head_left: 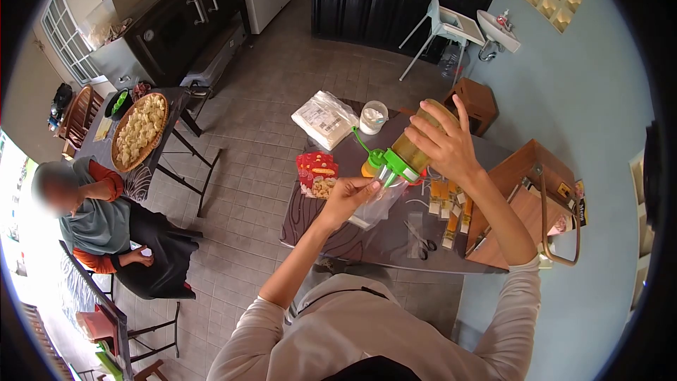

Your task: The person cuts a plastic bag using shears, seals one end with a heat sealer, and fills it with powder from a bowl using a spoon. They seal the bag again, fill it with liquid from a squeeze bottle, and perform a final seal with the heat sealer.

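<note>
My right hand (448, 144) is wrapped round an oil bottle (407, 152) with yellowish liquid inside. The bottle is tilted, its green lid and spout pointing down to the left. With fingers pinched, my left hand (345, 201) grips a clear plastic bag (381, 204) at its upper part, right under the spout. Whether liquid is flowing cannot be made out. Behind the lid, a yellow container (369, 168) is partly hidden. Right of the bag lie several small sachets of amber liquid (448, 204) and a pair of scissors (424, 241).
On the dark table (300, 222) are red printed packets (316, 173), a white plastic-wrapped package (324, 118) and a white tub (373, 118). A wooden box (525, 204) stands at the right. At left, a person (116, 226) sits near a table bearing a round tray (115, 159) of pale pieces.
</note>
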`<state>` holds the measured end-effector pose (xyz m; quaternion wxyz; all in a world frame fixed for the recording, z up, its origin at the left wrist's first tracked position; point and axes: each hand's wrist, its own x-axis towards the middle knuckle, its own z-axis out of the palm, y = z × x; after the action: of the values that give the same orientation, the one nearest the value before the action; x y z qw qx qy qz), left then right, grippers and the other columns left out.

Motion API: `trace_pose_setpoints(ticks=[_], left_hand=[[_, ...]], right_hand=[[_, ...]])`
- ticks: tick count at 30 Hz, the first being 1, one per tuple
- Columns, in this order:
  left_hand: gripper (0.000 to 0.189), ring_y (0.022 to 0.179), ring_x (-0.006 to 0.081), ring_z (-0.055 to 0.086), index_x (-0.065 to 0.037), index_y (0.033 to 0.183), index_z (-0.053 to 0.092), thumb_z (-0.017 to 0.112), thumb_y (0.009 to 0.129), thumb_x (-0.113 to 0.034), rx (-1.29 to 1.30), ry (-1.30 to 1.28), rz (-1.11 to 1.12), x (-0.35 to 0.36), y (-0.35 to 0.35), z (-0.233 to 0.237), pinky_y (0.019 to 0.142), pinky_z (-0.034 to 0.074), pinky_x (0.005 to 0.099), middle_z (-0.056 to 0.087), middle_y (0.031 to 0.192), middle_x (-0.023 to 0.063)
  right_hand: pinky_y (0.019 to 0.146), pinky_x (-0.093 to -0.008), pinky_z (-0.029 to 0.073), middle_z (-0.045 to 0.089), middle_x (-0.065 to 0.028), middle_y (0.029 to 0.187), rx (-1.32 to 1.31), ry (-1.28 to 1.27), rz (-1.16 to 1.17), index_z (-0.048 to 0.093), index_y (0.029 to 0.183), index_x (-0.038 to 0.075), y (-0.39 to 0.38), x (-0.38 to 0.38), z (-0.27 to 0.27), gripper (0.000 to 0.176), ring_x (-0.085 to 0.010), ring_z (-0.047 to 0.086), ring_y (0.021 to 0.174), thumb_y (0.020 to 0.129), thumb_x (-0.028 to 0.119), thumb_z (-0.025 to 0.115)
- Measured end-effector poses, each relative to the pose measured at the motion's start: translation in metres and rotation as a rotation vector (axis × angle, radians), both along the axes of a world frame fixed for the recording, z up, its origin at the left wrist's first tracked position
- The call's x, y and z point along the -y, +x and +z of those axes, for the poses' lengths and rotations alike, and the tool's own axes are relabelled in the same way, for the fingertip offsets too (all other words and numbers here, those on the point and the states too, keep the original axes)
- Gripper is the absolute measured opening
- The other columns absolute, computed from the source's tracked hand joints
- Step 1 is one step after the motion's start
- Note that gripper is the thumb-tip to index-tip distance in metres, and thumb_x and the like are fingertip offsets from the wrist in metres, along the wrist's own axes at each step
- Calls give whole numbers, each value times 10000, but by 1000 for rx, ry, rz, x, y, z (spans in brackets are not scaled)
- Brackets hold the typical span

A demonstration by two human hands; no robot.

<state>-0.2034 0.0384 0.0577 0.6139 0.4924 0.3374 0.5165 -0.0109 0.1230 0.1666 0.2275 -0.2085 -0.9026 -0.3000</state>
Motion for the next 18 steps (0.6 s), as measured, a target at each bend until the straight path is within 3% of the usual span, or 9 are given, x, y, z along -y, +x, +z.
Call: trace_pose_setpoints(ticks=[10, 18], left_hand=[[256, 684, 14, 469, 19, 971, 616, 561, 845, -198, -31, -22, -34, 2, -8, 2, 613, 399, 187, 598, 765, -21], [270, 657, 33, 494, 6, 901, 646, 550, 849, -241, -20, 3, 8, 5, -7, 6, 593, 396, 200, 604, 717, -3]], right_hand=[[983, -540, 215, 556, 18, 995, -64, -28, -22, 606, 909, 181, -1, 1, -8, 241, -187, 448, 1101, 678, 128, 559], [984, -531, 213, 541, 16, 1007, -79, -53, -35, 598, 902, 168, -1, 2, -13, 304, -191, 439, 1106, 615, 70, 601]])
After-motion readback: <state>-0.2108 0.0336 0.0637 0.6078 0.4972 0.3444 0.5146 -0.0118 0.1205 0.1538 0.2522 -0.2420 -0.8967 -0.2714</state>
